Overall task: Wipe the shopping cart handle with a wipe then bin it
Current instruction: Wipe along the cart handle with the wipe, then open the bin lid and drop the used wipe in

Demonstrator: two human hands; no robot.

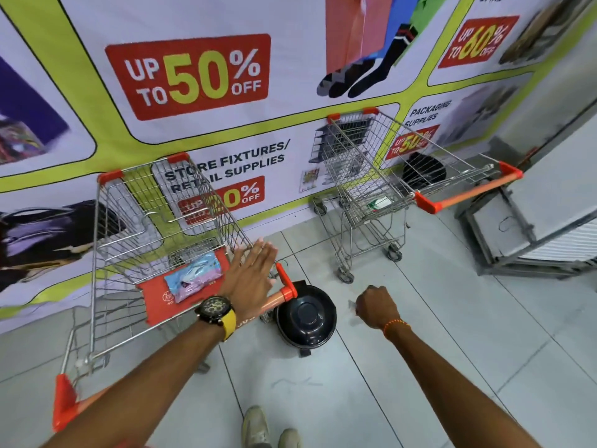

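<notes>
The right hand [376,307] is seen closed into a fist, with a small pale scrap that may be the wipe [352,305] just showing at its left edge, while the left hand [250,279] is held flat and open, empty, over the right end of the orange cart handle [274,300]. The black bin [306,315] is stood on the floor just left of the fist and touching or nearly touching that handle end, so it is judged that the right hand is the nearer one for dropping the wipe. The handle's long axis is run from near left to far right.
</notes>
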